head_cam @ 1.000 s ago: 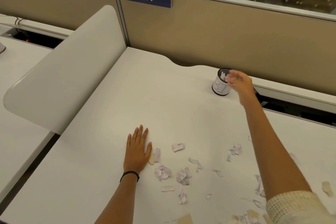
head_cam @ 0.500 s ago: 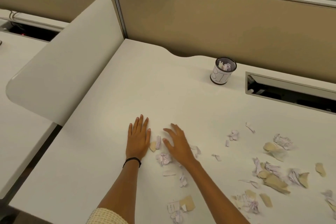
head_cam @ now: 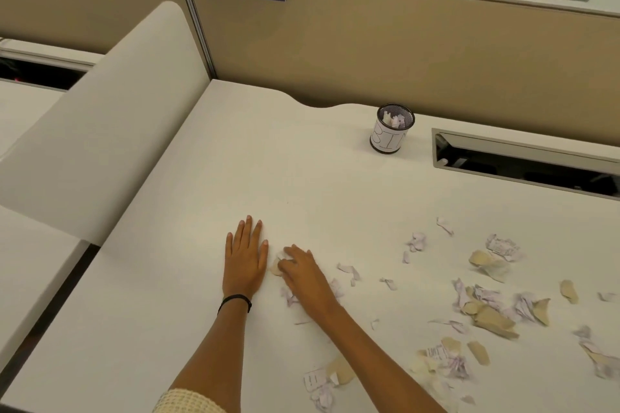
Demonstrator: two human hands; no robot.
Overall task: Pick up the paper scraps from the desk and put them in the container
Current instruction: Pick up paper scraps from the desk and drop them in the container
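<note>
So, head view: the left hand [head_cam: 246,258] lies flat on the white desk [head_cam: 268,161], fingers straight and close together, holding nothing, with a black wristband [head_cam: 235,302] on the wrist. The right hand [head_cam: 302,273] is just beside it at its 3 o'clock, fingers curled down onto a little tan-and-white scrap [head_cam: 276,266] that sits in the gap between the two hands. It looks like a pinch. I can't see the thumb, so I can't say how firm the hold is.

The thing that matters for the next move: the mesh cup labelled BIN [head_cam: 391,129] stands upright at about 1 o'clock from the right hand, well apart, near the back edge by the tan partition [head_cam: 402,54]. Its mouth faces straight up and some paper is already inside. The right hand is the nearer one, so I'd guess it does the carry, a long reach forward and a bit right.

Loads left to do though. The big scrap pile [head_cam: 486,308] is at 3 to 4 o'clock of the right hand, and more torn paper [head_cam: 322,382] lies at 6 o'clock near the forearm.
</note>
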